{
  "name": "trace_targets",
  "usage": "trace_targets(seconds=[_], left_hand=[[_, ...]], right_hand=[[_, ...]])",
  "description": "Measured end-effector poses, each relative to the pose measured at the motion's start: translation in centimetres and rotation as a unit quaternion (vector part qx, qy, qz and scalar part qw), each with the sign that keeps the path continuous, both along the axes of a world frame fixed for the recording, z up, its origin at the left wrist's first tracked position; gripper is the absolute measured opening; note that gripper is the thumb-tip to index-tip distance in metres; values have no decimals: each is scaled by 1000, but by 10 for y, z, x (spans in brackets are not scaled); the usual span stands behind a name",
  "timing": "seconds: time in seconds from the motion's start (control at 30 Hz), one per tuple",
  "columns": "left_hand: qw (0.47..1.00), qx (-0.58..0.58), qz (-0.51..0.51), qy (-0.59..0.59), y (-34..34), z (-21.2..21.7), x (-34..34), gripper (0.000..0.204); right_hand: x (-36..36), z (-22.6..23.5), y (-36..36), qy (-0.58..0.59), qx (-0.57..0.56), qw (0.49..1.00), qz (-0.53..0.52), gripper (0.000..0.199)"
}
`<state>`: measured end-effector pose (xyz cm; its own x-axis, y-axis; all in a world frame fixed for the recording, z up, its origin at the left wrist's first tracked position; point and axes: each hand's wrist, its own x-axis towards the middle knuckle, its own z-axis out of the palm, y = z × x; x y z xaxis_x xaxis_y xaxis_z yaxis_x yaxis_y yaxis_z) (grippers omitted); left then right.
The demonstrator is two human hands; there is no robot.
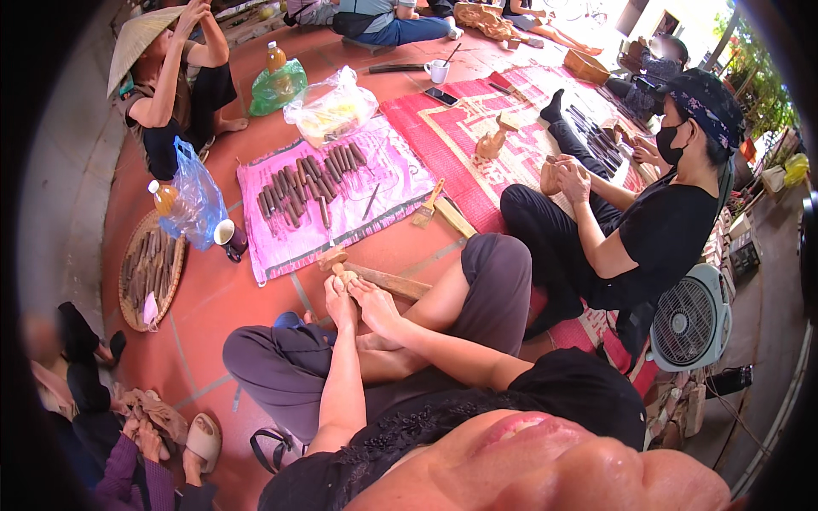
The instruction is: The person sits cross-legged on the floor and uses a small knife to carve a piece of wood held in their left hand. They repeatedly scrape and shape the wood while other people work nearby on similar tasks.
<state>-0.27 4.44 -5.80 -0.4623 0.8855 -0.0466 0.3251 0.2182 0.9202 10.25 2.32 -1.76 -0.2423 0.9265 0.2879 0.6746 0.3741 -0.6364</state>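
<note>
Over red floor tiles [198, 345], beside a wooden bar [392, 282], a small carving [333, 258] is now gripped by left hand [341, 305] and right hand [376, 307], both curled tight; its shape seems roughed out, what is left cannot be told

Black short-sleeved top [588, 387] — lacy textured trim [409, 430] near neckline; dark purplish-grey trousers [285, 370] — hands [377, 307] bare.

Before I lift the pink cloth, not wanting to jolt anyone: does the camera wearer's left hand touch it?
Apart: the head view shows red floor tile between the left hand and the pink cloth.
</note>
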Motion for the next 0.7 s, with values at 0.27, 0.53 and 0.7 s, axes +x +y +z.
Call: trace_targets(seconds=[0.27,0.53,0.7], left_hand=[[1000,15,-18,17,0,1,-4,32],[1000,16,-5,-5,1,3,2,36],[1000,15,-6,2,1,6,-1,37]], right_hand=[[-11,11,40,-17,-87,996,-4,37],[-1,-8,-2,-2,2,1000,7,43],[-6,20,48,28,-127,991,-24,29]])
